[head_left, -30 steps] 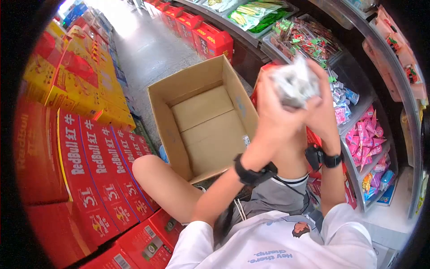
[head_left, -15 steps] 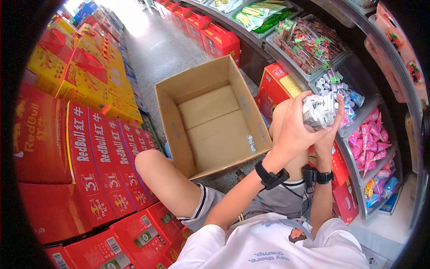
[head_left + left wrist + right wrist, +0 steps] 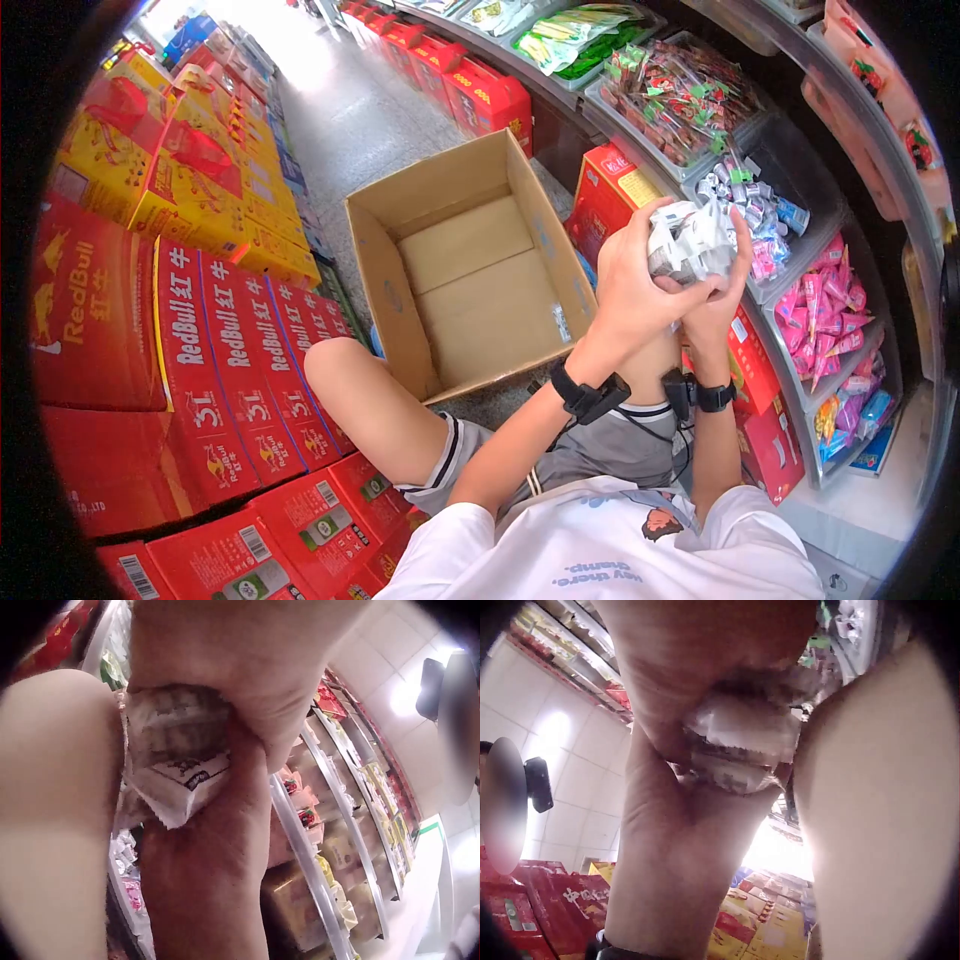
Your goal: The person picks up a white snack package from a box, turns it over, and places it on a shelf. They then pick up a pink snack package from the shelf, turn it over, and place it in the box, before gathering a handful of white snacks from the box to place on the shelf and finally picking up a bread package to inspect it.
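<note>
Both hands are cupped round a clump of small white wrapped packets (image 3: 690,240), held above the right leg beside the shelf. My left hand (image 3: 637,275) grips its left side, thumb across the near side. My right hand (image 3: 722,300) holds it from the right and below, fingers curled up its far edge. From the left wrist view, translucent wrappers (image 3: 176,754) with dark print show between the two palms; the right wrist view shows the wrappers (image 3: 739,742) blurred. How many packets there are I cannot tell.
An open cardboard box (image 3: 480,290) stands on the floor ahead, one small packet (image 3: 561,322) inside it by the right wall. Red drink cartons (image 3: 220,360) are stacked at left. Shelf bins at right hold pink cone-shaped packs (image 3: 820,310) and small silvery packets (image 3: 745,195).
From a raised position near the camera, both hands came down with the clump, then shifted slightly left. The grip of both hands round it persists.
</note>
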A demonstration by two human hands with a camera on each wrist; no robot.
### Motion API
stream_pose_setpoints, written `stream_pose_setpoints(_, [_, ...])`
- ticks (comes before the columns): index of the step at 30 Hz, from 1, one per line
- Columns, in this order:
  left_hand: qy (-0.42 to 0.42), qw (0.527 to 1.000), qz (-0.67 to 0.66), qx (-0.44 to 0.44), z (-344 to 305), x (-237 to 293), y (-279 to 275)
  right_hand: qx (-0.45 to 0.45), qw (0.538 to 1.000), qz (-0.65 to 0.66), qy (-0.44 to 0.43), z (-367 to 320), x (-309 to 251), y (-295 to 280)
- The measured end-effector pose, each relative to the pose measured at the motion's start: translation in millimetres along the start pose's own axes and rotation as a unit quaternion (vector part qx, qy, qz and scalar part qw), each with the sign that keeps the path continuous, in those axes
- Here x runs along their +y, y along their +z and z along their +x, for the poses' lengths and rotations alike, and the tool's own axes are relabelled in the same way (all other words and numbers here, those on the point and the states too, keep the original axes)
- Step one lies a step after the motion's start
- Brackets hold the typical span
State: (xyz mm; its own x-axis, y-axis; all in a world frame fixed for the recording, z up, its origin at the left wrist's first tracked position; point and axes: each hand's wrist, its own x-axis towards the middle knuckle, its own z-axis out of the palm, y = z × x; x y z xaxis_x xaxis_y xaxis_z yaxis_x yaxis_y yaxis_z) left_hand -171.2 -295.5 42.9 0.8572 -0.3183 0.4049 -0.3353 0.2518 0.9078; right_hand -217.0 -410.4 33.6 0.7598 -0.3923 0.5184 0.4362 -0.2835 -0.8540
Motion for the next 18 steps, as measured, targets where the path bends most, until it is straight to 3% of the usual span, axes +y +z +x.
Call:
stream_pose_setpoints(3, [0.018,1.000,-0.015,0.010,-2.0,12.1,-0.8,0.017,0.999,0.019,-0.030,-1.0,-18.6,7.8])
stream_pose_setpoints(6, [0.007,0.999,-0.049,0.011,-2.3,8.4,-5.0,0.021,0.998,0.052,0.004,-4.1,-6.2,13.6])
stream_pose_setpoints(18, [-0.014,0.996,-0.092,0.019,-12.6,-10.8,-10.9,-0.072,0.997,0.040,0.001,-8.0,11.8,3.5])
